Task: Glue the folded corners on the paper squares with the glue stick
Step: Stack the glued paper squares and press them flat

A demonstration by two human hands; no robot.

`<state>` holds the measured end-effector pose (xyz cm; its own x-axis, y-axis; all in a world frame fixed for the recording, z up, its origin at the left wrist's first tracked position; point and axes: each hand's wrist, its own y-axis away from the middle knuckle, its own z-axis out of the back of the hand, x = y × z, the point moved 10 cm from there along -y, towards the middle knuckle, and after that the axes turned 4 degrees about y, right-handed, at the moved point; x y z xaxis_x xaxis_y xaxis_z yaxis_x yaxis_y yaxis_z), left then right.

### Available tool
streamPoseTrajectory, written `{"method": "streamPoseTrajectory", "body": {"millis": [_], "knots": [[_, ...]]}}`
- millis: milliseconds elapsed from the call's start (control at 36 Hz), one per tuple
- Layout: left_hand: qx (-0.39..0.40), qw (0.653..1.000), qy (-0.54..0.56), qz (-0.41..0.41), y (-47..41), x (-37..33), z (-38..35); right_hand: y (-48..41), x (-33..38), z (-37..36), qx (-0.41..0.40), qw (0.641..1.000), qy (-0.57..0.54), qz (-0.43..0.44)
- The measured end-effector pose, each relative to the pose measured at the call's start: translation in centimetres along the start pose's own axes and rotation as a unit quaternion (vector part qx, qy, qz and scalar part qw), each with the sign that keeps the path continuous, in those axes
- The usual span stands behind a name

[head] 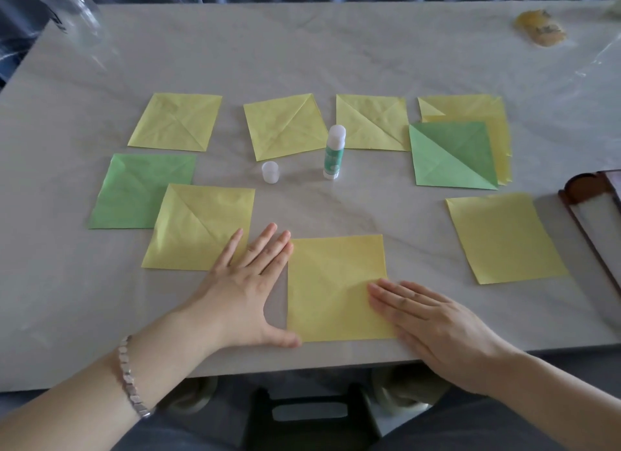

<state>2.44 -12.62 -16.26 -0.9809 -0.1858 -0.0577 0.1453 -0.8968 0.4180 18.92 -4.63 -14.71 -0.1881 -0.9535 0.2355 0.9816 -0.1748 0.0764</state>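
Note:
A yellow paper square [331,282] lies flat at the table's near edge. My right hand [433,326] rests flat on its lower right corner, fingers straight. My left hand [248,286] lies flat with spread fingers beside the square's left edge, thumb touching its lower left corner and fingers partly on a yellow folded square [198,225]. The glue stick [334,152] stands upright and uncapped in the middle of the table, its white cap [271,172] standing to its left. Several more yellow and green squares lie around.
A green square [134,191] lies left, three yellow ones [285,126] in the back row, a green one on yellow sheets [452,154] at right, a plain yellow sheet [504,237] nearer. A dark wooden frame [591,198] and clear plastic [70,10] sit at the table [302,54] edges.

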Motion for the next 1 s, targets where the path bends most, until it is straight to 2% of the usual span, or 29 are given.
{"method": "streamPoseTrajectory", "body": {"millis": [56,139,194,250,389,611,778,1000], "knots": [[-0.056,0.998,0.005,-0.031,0.0,-1.4,1.2,0.1,0.1,0.1,-0.014,1.000,-0.002,-0.002],[-0.128,0.982,0.044,-0.133,0.2,-5.4,1.6,0.0,0.2,0.3,-0.027,1.000,0.000,0.004],[-0.114,0.974,0.050,-0.189,-0.1,-8.0,0.4,0.0,0.2,0.6,-0.038,0.999,-0.004,0.009],[-0.103,0.971,0.039,-0.212,-0.3,-9.1,-0.4,0.0,0.3,0.8,-0.047,0.999,-0.006,0.013],[-0.100,0.958,-0.003,-0.269,0.7,-7.6,-1.5,0.1,0.3,0.9,-0.060,0.998,-0.004,0.011],[-0.119,0.949,-0.015,-0.291,4.0,-3.7,-2.1,-0.1,1.6,1.4,-0.095,0.995,0.033,0.013],[-0.117,0.945,0.045,-0.301,4.3,-3.3,-1.4,-2.6,6.7,-0.2,-0.064,0.992,-0.010,0.110],[-0.136,0.939,0.074,-0.306,4.6,-3.1,-0.9,-0.4,4.9,-0.1,-0.081,0.991,-0.042,0.094]]}}
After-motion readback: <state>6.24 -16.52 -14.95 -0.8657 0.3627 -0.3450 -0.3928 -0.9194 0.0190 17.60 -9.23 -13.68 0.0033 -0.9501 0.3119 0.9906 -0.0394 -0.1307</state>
